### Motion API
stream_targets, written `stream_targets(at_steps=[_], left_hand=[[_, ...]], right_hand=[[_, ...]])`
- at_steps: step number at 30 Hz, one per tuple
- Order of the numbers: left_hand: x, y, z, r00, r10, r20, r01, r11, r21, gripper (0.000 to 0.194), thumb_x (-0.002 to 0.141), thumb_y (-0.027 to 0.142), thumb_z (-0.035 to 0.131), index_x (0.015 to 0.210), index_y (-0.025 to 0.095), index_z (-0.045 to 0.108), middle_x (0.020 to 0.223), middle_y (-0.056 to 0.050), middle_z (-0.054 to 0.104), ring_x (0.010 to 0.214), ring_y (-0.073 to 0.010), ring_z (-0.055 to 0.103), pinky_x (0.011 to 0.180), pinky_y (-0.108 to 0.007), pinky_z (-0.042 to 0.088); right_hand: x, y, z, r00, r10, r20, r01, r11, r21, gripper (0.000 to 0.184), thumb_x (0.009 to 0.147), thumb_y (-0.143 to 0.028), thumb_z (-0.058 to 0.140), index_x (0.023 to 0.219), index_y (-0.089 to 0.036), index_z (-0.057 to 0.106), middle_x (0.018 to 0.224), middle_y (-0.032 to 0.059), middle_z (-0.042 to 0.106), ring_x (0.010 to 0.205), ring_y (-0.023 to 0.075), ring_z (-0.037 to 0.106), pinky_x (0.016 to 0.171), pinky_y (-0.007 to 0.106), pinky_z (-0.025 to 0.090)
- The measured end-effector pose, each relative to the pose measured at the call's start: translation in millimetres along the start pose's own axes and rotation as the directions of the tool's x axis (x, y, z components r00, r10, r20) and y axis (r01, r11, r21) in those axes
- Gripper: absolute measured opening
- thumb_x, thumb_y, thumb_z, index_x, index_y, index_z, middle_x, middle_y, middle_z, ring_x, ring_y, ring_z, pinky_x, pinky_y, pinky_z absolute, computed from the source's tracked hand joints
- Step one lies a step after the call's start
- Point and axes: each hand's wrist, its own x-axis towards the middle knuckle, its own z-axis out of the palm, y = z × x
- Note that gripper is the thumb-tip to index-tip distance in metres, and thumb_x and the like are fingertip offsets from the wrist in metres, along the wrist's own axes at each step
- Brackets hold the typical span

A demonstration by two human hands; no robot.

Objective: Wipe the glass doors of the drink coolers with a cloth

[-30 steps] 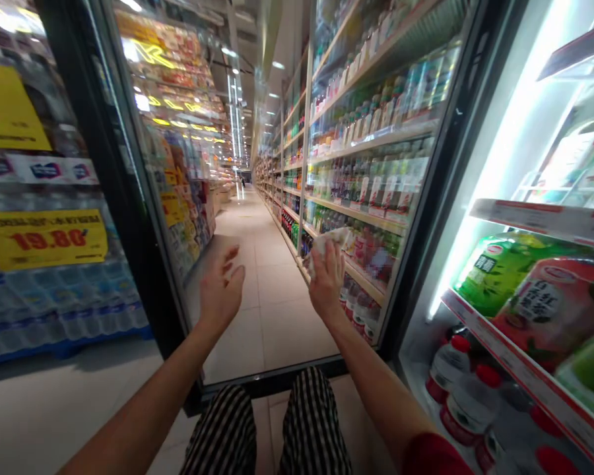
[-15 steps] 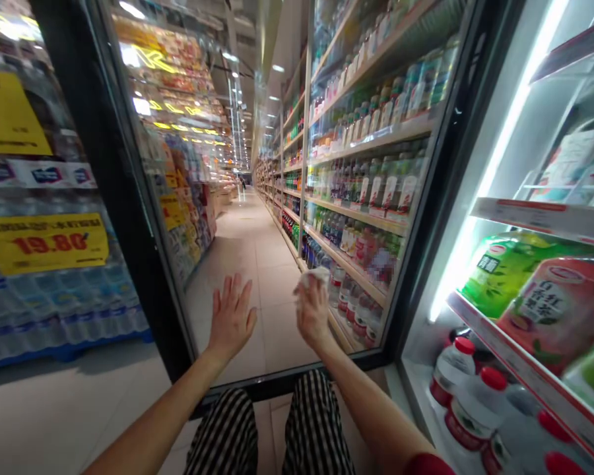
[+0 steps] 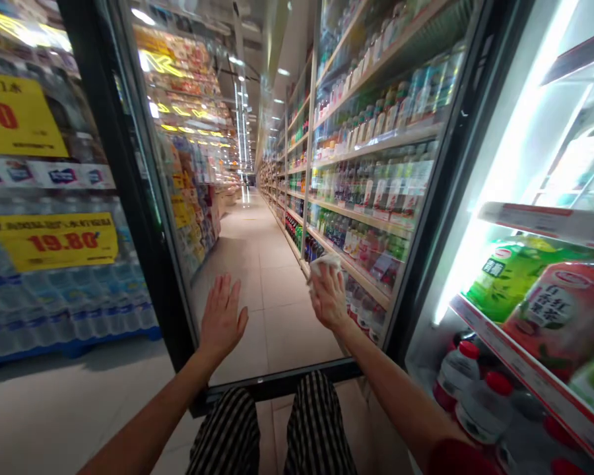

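In front of me stands a glass door [image 3: 232, 330] in a black frame, the store aisle showing through it. My left hand [image 3: 222, 320] lies flat against the lower left part of the pane, fingers stretched out and holding nothing. Under the fingers of my right hand [image 3: 329, 300] is a crumpled white cloth [image 3: 325, 264], pressed to the glass at the lower right. Part of the cloth is hidden behind the fingers.
To the right is a lit cooler shelf [image 3: 549, 221] with a green drink bottle [image 3: 512, 264], a pink one [image 3: 557, 313] and red-capped bottles [image 3: 485, 402] below. Packed water bottles [image 3: 74, 297] with yellow price signs [image 3: 54, 241] stand at left. My knees [image 3: 228, 422] are close to the door's bottom frame.
My right hand has moved right and slightly up across the glass with the cloth. My left hand stays flat on the pane, a little further left in view.
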Motion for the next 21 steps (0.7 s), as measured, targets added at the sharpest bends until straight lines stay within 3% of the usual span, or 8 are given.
stream_targets(at_steps=[2, 4, 6, 8, 13, 16, 18, 21], left_hand=[[-1, -2, 0.0, 1.000, 0.011, 0.000, -0.011, 1.000, -0.003, 0.076, 0.080, 0.020, 0.050, 0.143, 0.018, 0.008, 0.149, -0.013, 0.014, 0.136, -0.0296, 0.016, 0.105, -0.050, 0.030], [-2, -4, -0.5, 1.000, 0.023, 0.013, -0.024, 1.000, 0.003, 0.076, 0.080, 0.020, 0.049, 0.143, 0.019, 0.007, 0.148, -0.013, 0.016, 0.136, -0.0287, 0.018, 0.105, -0.049, 0.031], [-3, -4, -0.7, 1.000, 0.018, 0.017, -0.018, 1.000, 0.009, 0.076, 0.080, 0.020, 0.049, 0.143, 0.019, 0.006, 0.148, -0.013, 0.017, 0.136, -0.0285, 0.018, 0.105, -0.048, 0.031], [-3, -1, 0.2, 1.000, -0.001, 0.007, 0.001, 1.000, 0.010, 0.077, 0.080, 0.020, 0.050, 0.143, 0.019, 0.006, 0.148, -0.013, 0.015, 0.136, -0.0293, 0.016, 0.105, -0.049, 0.030], [-3, 3, 3.1, 1.000, -0.017, 0.013, 0.017, 1.000, 0.007, 0.076, 0.080, 0.021, 0.049, 0.143, 0.018, 0.005, 0.149, -0.013, 0.012, 0.137, -0.0294, 0.013, 0.106, -0.050, 0.027], [-13, -5, 1.5, 0.999, 0.005, 0.047, -0.006, 1.000, 0.017, 0.074, 0.081, 0.020, 0.047, 0.143, 0.018, 0.006, 0.148, -0.013, 0.015, 0.137, -0.0275, 0.015, 0.107, -0.048, 0.026], [-23, -11, -1.3, 0.998, -0.006, 0.068, 0.004, 0.999, 0.035, 0.073, 0.081, 0.020, 0.047, 0.143, 0.018, 0.007, 0.147, -0.013, 0.018, 0.136, -0.0270, 0.017, 0.107, -0.049, 0.025], [-36, -18, -5.7, 0.995, -0.064, 0.075, 0.060, 0.997, 0.046, 0.072, 0.081, 0.020, 0.046, 0.142, 0.018, 0.009, 0.147, -0.013, 0.019, 0.136, -0.0270, 0.019, 0.107, -0.050, 0.024]], right_hand=[[-2, 16, -5, 0.992, -0.103, 0.069, 0.105, 0.994, -0.024, 0.046, 0.083, -0.023, 0.043, 0.129, -0.028, 0.044, 0.142, 0.0041, 0.035, 0.135, 0.0246, 0.022, 0.108, 0.050, 0.020], [-2, 52, -17, 0.980, 0.181, -0.083, -0.188, 0.979, -0.076, 0.047, 0.084, -0.021, 0.038, 0.130, -0.026, 0.042, 0.142, 0.0070, 0.035, 0.134, 0.0249, 0.023, 0.108, 0.052, 0.019], [1, 87, -29, 0.812, 0.510, -0.286, -0.540, 0.841, -0.034, 0.051, 0.085, -0.021, 0.031, 0.136, -0.017, 0.033, 0.145, 0.0134, 0.026, 0.135, 0.0274, 0.020, 0.106, 0.054, 0.021], [3, 98, -32, 0.700, 0.619, -0.357, -0.657, 0.753, 0.017, 0.054, 0.086, -0.022, 0.027, 0.139, -0.012, 0.026, 0.147, 0.0167, 0.019, 0.136, 0.0284, 0.016, 0.105, 0.053, 0.023], [-16, 0, 7, 0.962, 0.257, -0.087, -0.259, 0.966, -0.012, 0.056, 0.082, -0.016, 0.037, 0.137, -0.023, 0.031, 0.147, 0.0082, 0.025, 0.138, 0.0260, 0.010, 0.107, 0.052, 0.021], [-29, -48, 23, 0.985, -0.123, 0.123, 0.118, 0.992, 0.054, 0.055, 0.079, -0.010, 0.042, 0.131, -0.028, 0.041, 0.139, 0.0040, 0.040, 0.135, 0.0214, 0.021, 0.110, 0.049, 0.016], [-28, -45, 21, 0.995, -0.072, 0.071, 0.070, 0.997, 0.032, 0.054, 0.080, -0.010, 0.041, 0.131, -0.029, 0.042, 0.140, 0.0045, 0.040, 0.135, 0.0221, 0.023, 0.109, 0.051, 0.015], [-11, -25, 14, 0.927, 0.333, -0.170, -0.342, 0.939, -0.024, 0.055, 0.084, -0.016, 0.037, 0.138, -0.022, 0.030, 0.147, 0.0126, 0.023, 0.137, 0.0285, 0.015, 0.105, 0.058, 0.018]])
